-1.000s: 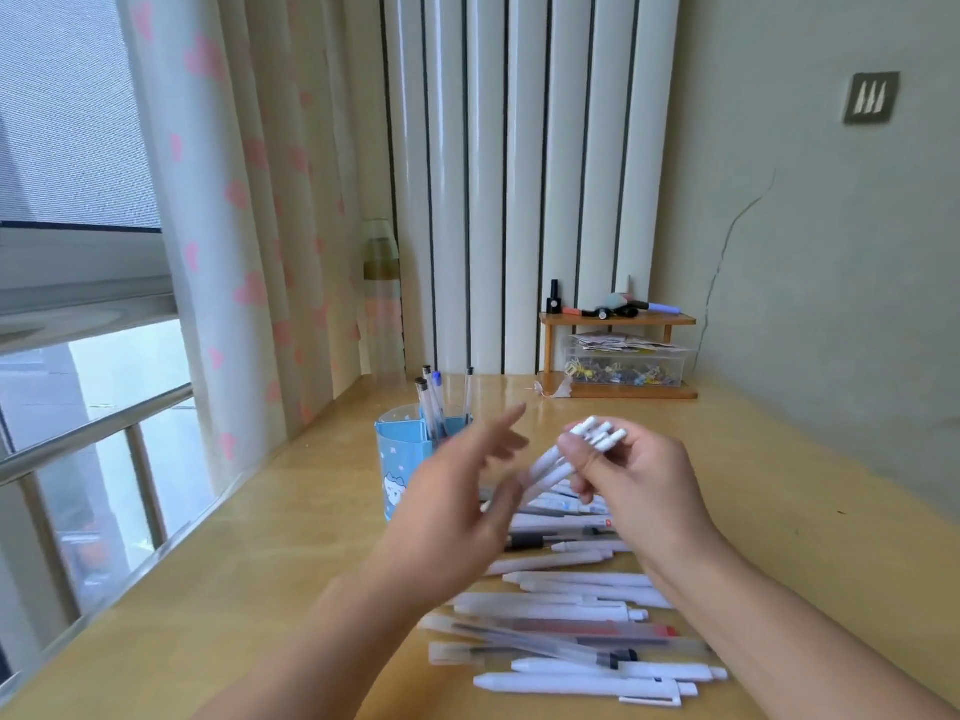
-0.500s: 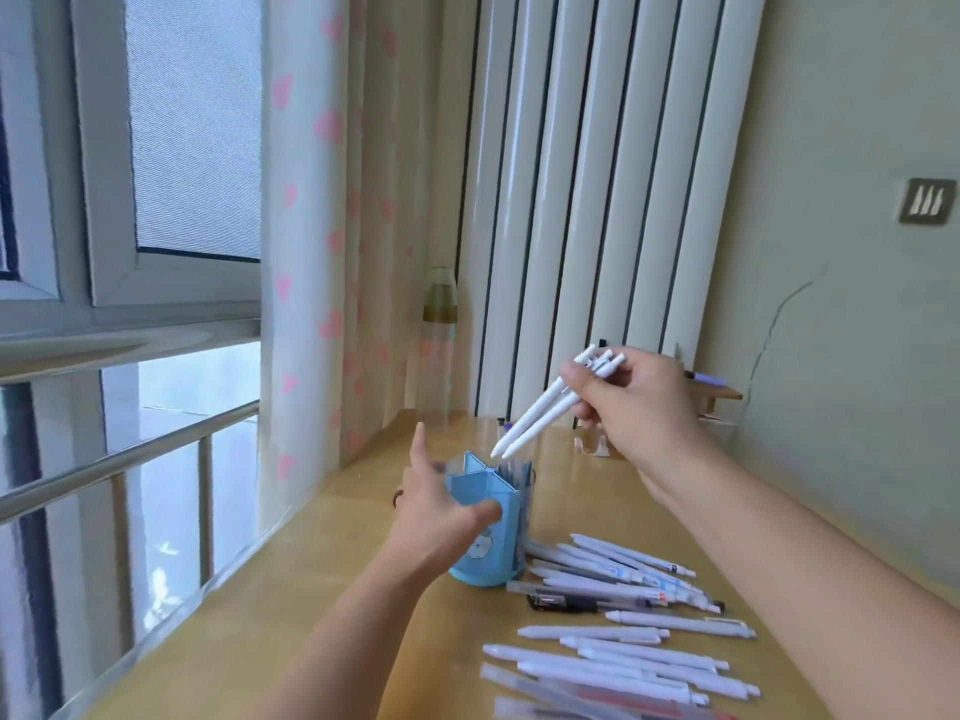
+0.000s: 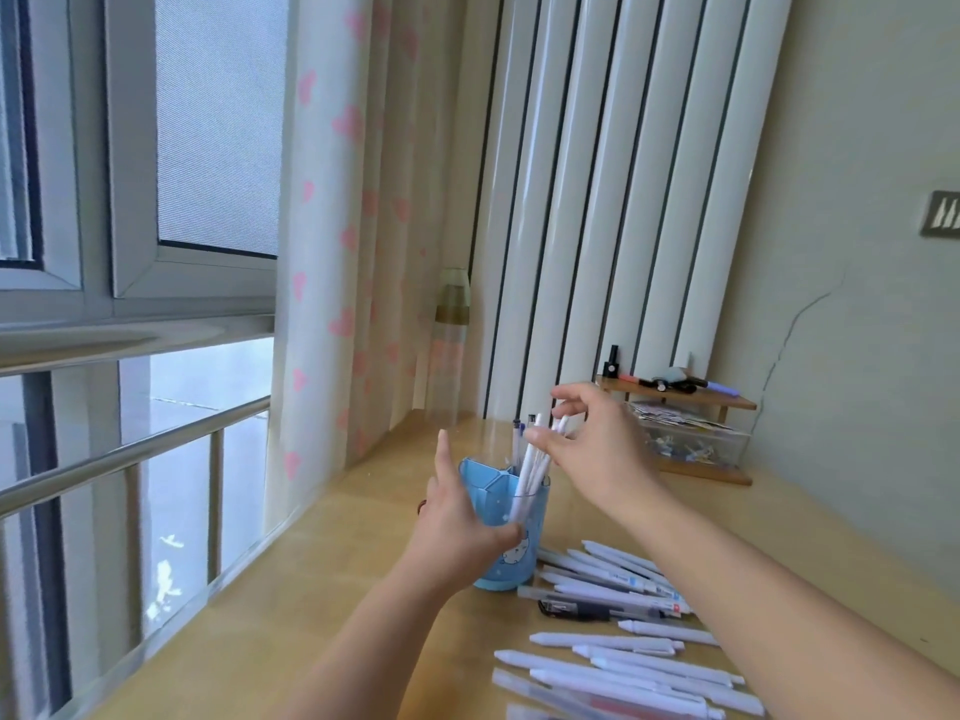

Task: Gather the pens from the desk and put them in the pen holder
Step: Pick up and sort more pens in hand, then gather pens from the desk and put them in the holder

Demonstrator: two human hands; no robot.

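Observation:
A blue pen holder (image 3: 519, 561) with a cartoon print stands on the wooden desk (image 3: 311, 615). My left hand (image 3: 457, 527) grips its left side, thumb across the front. A bunch of white pens (image 3: 530, 475) stands tilted inside it, beside a few darker-tipped ones. My right hand (image 3: 597, 449) hovers just over the pen tops with its fingers spread and nothing held. Several loose white pens (image 3: 613, 579) lie to the right of the holder, a black pen (image 3: 576, 610) among them. More white pens (image 3: 623, 667) lie nearer to me.
A small wooden shelf (image 3: 696, 402) with a clear box (image 3: 691, 444) of clips stands at the back right against the wall. A clear bottle (image 3: 452, 345) sits in the corner by the heart-print curtain (image 3: 332, 304). The window and its rail (image 3: 130, 449) border the desk's left edge.
My right hand has lowered the white pens into the holder and opened its fingers. My left hand has closed onto the holder's side. The camera has tilted slightly.

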